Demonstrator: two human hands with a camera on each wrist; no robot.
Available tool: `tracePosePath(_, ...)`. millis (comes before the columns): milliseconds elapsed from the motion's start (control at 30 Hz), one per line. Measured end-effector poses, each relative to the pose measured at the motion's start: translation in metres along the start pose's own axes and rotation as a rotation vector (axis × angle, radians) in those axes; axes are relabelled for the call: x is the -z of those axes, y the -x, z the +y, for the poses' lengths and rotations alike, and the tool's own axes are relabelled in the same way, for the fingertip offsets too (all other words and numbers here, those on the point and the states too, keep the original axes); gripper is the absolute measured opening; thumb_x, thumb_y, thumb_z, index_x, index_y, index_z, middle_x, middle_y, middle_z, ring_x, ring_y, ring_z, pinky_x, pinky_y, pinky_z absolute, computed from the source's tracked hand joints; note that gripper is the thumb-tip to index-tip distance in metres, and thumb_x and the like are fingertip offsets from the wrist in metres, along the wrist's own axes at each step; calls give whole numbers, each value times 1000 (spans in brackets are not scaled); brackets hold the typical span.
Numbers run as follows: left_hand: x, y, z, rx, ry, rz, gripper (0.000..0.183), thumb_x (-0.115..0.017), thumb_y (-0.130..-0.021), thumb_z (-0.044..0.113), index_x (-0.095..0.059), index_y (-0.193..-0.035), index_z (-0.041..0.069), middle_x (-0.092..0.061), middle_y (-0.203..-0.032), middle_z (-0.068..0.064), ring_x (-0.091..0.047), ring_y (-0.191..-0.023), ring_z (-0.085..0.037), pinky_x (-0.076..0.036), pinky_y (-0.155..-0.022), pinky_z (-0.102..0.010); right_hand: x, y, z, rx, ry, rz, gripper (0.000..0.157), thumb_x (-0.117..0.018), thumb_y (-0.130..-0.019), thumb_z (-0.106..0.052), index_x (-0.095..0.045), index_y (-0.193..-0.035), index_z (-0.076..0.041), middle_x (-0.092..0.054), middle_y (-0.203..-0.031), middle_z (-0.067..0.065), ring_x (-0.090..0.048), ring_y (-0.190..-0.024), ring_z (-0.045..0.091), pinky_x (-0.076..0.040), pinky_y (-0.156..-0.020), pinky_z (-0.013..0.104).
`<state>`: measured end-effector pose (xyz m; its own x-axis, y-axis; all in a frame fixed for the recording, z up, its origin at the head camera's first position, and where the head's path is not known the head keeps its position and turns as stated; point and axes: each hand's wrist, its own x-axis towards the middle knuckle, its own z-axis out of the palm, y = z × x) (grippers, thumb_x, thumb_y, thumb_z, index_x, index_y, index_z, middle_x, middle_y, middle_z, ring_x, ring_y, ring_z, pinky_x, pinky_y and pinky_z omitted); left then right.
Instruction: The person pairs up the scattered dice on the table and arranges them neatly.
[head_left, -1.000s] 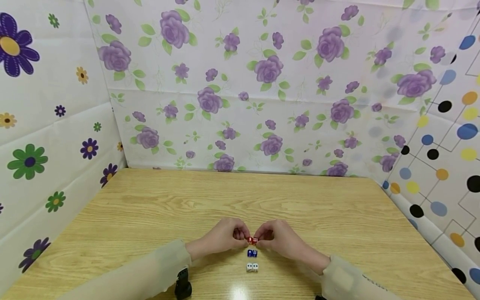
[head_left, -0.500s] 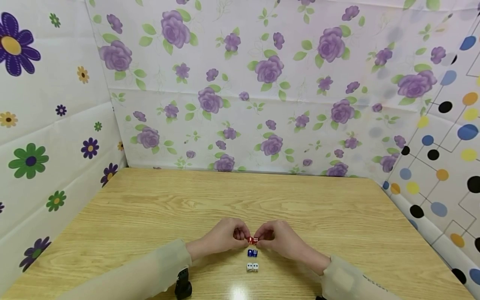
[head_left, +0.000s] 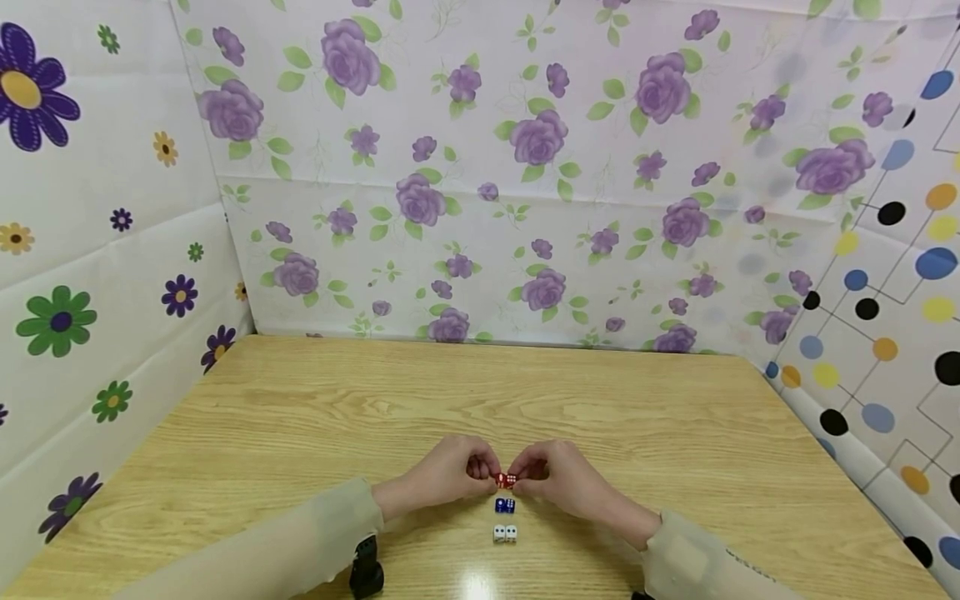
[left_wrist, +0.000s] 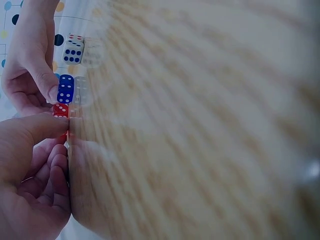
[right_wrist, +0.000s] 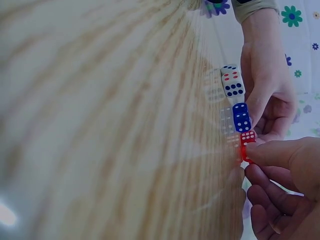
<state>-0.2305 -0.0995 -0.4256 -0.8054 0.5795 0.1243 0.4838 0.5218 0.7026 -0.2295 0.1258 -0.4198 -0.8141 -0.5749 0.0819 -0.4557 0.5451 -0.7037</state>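
Two red dice [head_left: 506, 481] with white pips sit side by side at the far end of short rows. My left hand [head_left: 448, 472] pinches the left one between thumb and forefinger. From the other side, the right hand [head_left: 561, 479] pinches the right one the same way. Nearer me lies a pair of blue dice [head_left: 505, 506], and nearest is a pair of white dice [head_left: 505, 534]. In the left wrist view, the thumb partly hides a red die [left_wrist: 60, 109]. The right wrist view shows the red die [right_wrist: 247, 135] low on the tabletop, under the right thumb.
The wooden table [head_left: 480, 392] carries the dice and runs back to a curtain with purple roses [head_left: 540, 137]. Patterned cloths hang on the left and right. A black wrist device [head_left: 367, 568] hangs by the left cuff.
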Motion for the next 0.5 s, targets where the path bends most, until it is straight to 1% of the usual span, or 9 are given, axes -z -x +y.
tracePosePath(233, 0, 0, 0, 0, 1, -1, 6, -75, -86, 8, -70, -90, 10, -65, -80, 4, -53, -68, 1, -48, -65, -16, 0, 0, 1, -5, 3, -2, 9, -75, -87, -12, -75, -96, -15, -73, -89, -4, -63, -75, 1, -52, -66, 19)
tracePosePath(500, 0, 0, 0, -23, -1, 3, 7, -75, -86, 7, -71, -90, 9, -66, -80, 3, -54, -69, 2, -48, -65, -16, -1, 1, 1, -6, 9, 2, 10, -75, -87, -12, -75, -96, -15, -73, -90, -3, -62, -75, 1, -52, -66, 19)
